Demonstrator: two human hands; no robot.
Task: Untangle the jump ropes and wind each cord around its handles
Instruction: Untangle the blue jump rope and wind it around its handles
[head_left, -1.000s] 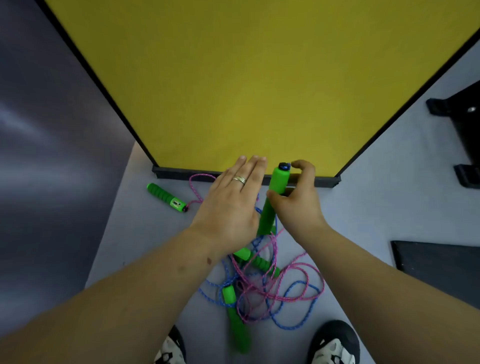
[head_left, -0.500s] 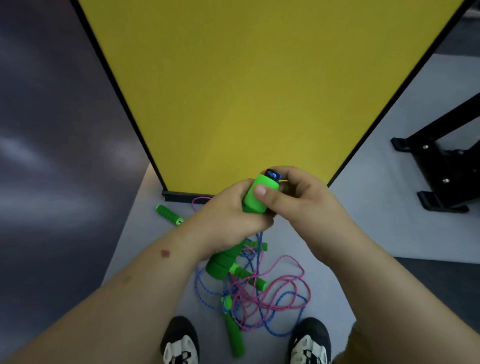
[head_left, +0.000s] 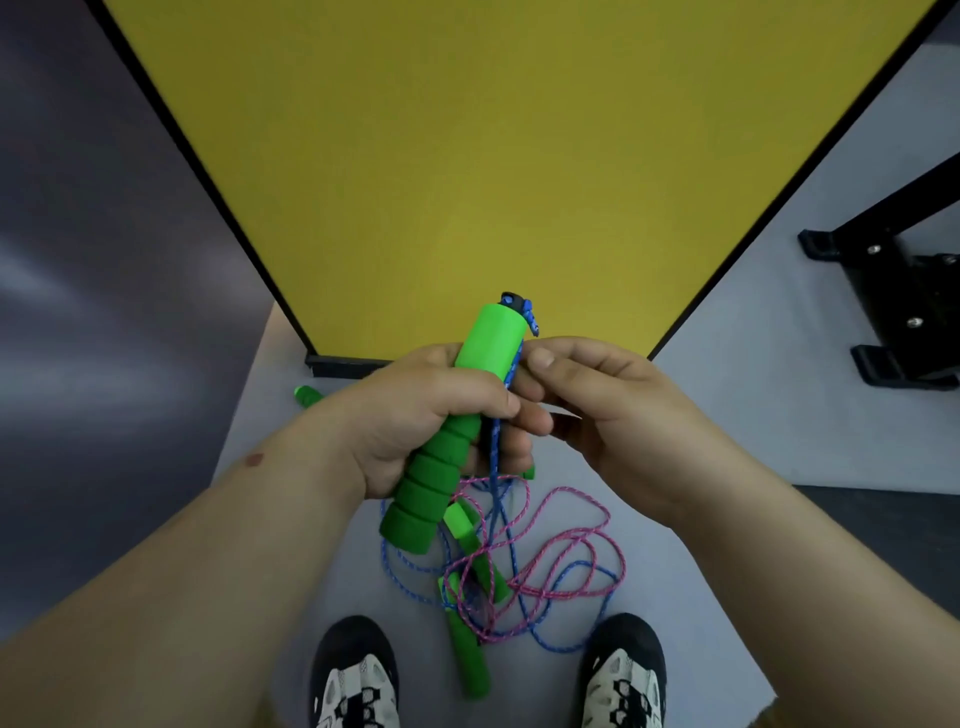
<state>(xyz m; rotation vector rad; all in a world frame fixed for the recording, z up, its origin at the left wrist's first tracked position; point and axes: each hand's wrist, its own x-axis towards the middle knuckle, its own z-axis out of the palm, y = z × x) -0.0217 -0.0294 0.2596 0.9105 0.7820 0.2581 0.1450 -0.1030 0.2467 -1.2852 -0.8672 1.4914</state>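
Observation:
My left hand (head_left: 415, 415) grips a green foam handle (head_left: 457, 415) held up at chest height, cap end pointing away. A blue cord (head_left: 497, 441) leaves the cap and runs down along the handle. My right hand (head_left: 608, 410) pinches that blue cord beside the handle's upper part. Below, on the grey floor, the blue cord and a pink cord (head_left: 561, 551) lie tangled in loops with two more green handles (head_left: 467, 644) among them. A fourth green handle (head_left: 306, 395) lies near the panel's foot, mostly hidden by my left wrist.
A tall yellow panel (head_left: 467, 156) with a black frame stands straight ahead. A black metal stand (head_left: 904, 301) is at the right. My two shoes (head_left: 358, 675) frame the tangle from below. A dark wall lies to the left.
My left hand went from open beside the handle to gripping it. The handle has been lifted toward me, and my right hand shifted from holding the handle to pinching the blue cord.

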